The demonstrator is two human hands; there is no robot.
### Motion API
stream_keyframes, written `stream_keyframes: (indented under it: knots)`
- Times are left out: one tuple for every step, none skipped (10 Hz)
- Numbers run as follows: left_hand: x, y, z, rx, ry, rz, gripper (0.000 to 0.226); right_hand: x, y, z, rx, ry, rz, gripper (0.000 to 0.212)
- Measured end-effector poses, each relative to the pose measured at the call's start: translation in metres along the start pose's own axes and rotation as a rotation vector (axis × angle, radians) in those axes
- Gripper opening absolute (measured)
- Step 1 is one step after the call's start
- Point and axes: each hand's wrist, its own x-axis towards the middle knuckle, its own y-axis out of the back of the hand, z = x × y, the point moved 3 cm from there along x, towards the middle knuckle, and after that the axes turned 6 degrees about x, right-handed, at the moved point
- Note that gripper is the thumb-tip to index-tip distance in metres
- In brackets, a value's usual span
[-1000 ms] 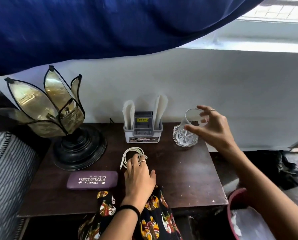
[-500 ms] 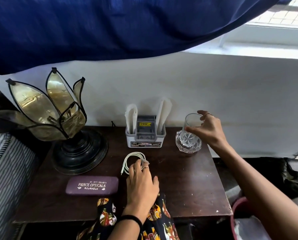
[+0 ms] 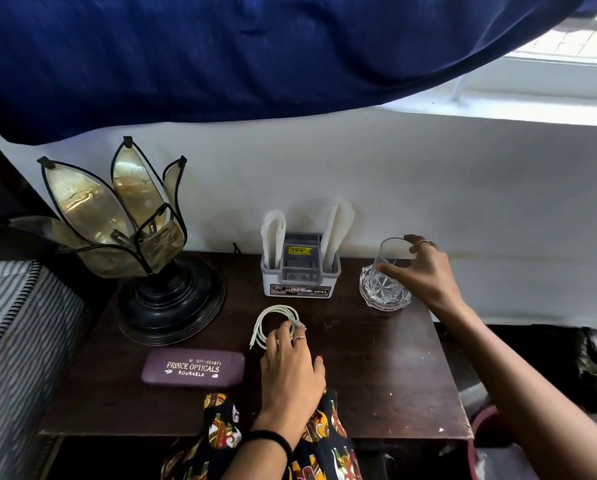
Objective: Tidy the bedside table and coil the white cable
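The white cable lies coiled in a loop on the dark wooden bedside table, in front of the holder. My left hand rests flat on the table with its fingertips on the coil's near right side. My right hand grips the clear cut-glass tumbler at the table's back right, fingers over its rim and side. The glass stands on the table, tilted slightly.
A petal-shaped lamp on a black base fills the back left. A purple spectacle case lies left of my left hand. A grey-white holder with paper napkins stands against the wall. A blue curtain hangs overhead. A striped mattress borders the left.
My right hand has closed on the glass and set it lower and slightly right at the back right. My left hand stays on the coil.
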Motion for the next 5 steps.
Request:
stream_keyframes:
  knots:
    - [-0.003,0.001,-0.001,0.012,-0.006,0.014,0.055,-0.004,-0.004,0.000,0.023,-0.012,-0.041,0.081]
    - [-0.008,0.002,-0.002,0.002,-0.008,0.033,0.053,-0.011,-0.008,-0.002,-0.013,-0.012,-0.060,0.084]
    - [-0.012,0.007,-0.003,0.025,-0.021,0.038,0.053,-0.022,-0.007,-0.009,-0.107,-0.027,-0.061,0.083]
    - [-0.018,0.009,-0.007,0.018,-0.031,0.058,0.053,-0.039,-0.010,-0.020,-0.206,-0.038,-0.120,0.086]
    - [-0.024,0.019,0.001,0.016,-0.107,0.049,0.050,-0.058,-0.010,-0.029,-0.211,0.006,-0.161,0.091]
